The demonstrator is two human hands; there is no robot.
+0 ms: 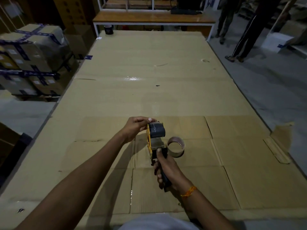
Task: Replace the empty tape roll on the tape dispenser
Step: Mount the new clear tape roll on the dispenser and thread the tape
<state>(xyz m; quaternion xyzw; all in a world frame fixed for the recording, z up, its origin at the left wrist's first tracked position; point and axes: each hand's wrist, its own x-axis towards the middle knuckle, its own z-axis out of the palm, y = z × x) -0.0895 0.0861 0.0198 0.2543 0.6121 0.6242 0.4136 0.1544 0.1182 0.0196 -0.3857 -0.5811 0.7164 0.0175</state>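
Two hands at work over a cardboard-covered table (166, 90), listed from left to right. Far left, off the table: stacked cartons (31, 60) banded in dark tape, not involved. Left hand (135, 128): raised at near centre, fingers curled over the top of the dark tape roll (157, 130), pinched on it from the left side. Tape dispenser (152, 143): yellow side plate, held upright above the table, the dark roll seated at its far upper end; whether the roll is pushed fully home on the hub cannot be told. Right hand (167, 171): wrapped shut around the dispenser's black handle, near the person, an orange thread at the wrist. Empty core (176, 146): bare cardboard ring lying on the table just right of the dispenser, apparently already removed. Far left end of the table: a spare dark roll (109, 29), well apart. Risks, as judged: a roll left half-seated could slip off the hub when the left hand lets go; fingers close to the cutter end could catch the blade; loose tape could stick to itself or to the fingers before it is threaded.
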